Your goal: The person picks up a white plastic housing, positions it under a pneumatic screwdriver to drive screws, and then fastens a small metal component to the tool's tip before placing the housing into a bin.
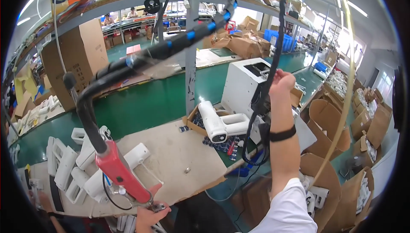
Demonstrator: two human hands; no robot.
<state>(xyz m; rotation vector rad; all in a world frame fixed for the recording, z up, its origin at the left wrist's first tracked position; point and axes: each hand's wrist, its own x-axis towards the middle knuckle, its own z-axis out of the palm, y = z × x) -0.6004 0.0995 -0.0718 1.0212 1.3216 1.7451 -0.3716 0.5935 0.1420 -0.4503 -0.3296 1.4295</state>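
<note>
Two hands are yours here. Your left hand [150, 216], low at the bottom edge, has its fingers wrapped around the tip end of a red power screwdriver [121, 172], which tilts up and to the left. A thick black hose [92, 122] with blue bands runs from the tool's top, bends, and climbs toward the overhead shelf.

Your right hand [281, 81] is raised, fingers curled around a hanging black cable [273, 53]; a black band circles that wrist.

Between the hands lies a brown cardboard sheet [179, 160] on the green bench [145, 105], with a small metal piece [187, 170] on it. A white handheld device [220, 126] rests on an open shallow box just beyond the sheet. Behind it stands a white boxy machine [245, 83]. A grey upright post [191, 62] rises between you and the far bench.

White plastic housings [72, 164] are stacked at your left, just beside the screwdriver. A tall brown carton [81, 58] stands on the far left. Open brown cartons [363, 117] crowd the right side, some holding white parts. Blue crates [279, 41] sit in the distance.
</note>
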